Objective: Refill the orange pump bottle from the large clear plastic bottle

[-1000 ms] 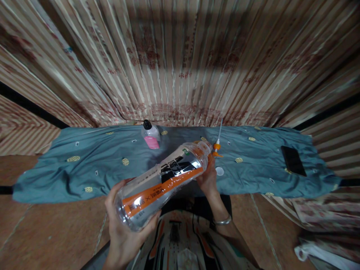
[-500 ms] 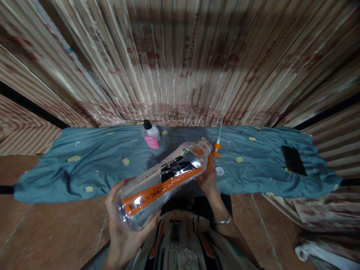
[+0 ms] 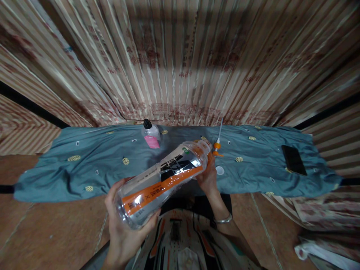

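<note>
A large clear bottle (image 3: 165, 183) with an orange, black and white label hangs tilted over the cloth's front edge, its neck up to the right. My left hand (image 3: 123, 221) is wrapped round its base. Near the neck, my right hand (image 3: 208, 174) is mostly behind the bottle, beside an orange container (image 3: 208, 153) that the neck partly covers; what its fingers grip is hard to make out. An orange pump head (image 3: 216, 146) with a long pale tube lies just beyond that hand. By my right wrist is a round white cap (image 3: 219, 170).
A blue-green patterned cloth (image 3: 109, 168) covers the narrow table. Toward the back left stands a small bottle (image 3: 151, 135) with a pink label and black cap. A dark phone (image 3: 294, 160) lies at the right. Striped curtains (image 3: 180, 67) hang behind and at both sides.
</note>
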{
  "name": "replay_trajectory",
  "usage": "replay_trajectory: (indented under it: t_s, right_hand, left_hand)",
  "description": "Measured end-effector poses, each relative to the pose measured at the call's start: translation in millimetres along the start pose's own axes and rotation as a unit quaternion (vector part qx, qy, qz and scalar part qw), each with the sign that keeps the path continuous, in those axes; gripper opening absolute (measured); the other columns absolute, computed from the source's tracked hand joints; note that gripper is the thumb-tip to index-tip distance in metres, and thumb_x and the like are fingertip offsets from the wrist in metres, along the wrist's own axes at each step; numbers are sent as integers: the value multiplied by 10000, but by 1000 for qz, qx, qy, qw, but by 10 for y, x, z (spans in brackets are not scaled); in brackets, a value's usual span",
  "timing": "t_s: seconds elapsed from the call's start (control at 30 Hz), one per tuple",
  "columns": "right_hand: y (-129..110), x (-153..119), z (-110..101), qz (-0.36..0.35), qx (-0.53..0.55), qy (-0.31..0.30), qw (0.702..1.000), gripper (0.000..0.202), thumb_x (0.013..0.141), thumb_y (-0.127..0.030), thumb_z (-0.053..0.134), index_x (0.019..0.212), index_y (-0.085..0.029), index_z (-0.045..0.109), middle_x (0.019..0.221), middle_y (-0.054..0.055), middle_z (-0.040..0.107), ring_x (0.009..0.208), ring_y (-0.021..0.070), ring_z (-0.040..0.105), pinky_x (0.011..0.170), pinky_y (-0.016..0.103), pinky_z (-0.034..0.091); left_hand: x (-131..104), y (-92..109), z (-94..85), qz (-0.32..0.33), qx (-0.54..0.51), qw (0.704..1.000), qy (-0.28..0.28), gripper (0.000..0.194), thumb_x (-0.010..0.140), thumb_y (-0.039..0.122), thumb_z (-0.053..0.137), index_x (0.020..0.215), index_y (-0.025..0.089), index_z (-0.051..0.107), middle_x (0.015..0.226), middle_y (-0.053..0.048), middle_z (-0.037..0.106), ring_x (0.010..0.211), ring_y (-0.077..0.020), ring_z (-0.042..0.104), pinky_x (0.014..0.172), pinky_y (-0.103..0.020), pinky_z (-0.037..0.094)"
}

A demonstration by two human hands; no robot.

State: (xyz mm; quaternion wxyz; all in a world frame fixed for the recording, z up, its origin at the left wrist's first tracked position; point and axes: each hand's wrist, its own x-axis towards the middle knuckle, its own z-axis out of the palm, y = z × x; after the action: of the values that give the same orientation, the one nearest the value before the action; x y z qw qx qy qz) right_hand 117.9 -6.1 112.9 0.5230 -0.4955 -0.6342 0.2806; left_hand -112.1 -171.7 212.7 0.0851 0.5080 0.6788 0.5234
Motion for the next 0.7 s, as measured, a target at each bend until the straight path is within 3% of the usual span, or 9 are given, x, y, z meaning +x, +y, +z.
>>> replay_trajectory:
  t_s: [0.17, 0.33, 0.7]
  right_hand:
    - [-17, 3, -40, 21, -17, 21, 999, 866, 876, -592, 793, 1564, -158, 496, 1455, 238, 752, 1359, 420, 750, 1067, 568, 662]
    - [-82, 25, -24, -1, 8, 32, 999, 789, 895, -572, 770, 1544, -204, 515, 1450, 200, 749, 1327, 383, 759, 1080, 551, 649]
    - [-81, 19, -30, 48, 7, 27, 998, 830, 836, -555, 798, 1521, -181, 515, 1383, 203, 769, 1268, 399, 770, 1037, 558, 652]
  left_hand:
    - [12, 34, 13, -2, -10, 1000, -4, 1031, 579, 312, 1027, 1503, 399, 579, 1314, -15, 767, 1116, -286, 798, 944, -399, 715]
    - [29, 59, 8, -24, -21, 999, 18, 970, 535, 372, 1044, 1413, 388, 633, 1263, -14, 779, 1068, -295, 804, 892, -407, 729]
    - [12, 5, -22, 28, 17, 999, -12, 1038, 653, 358, 1010, 1572, 427, 532, 1345, -10, 772, 1101, -306, 821, 916, -409, 729]
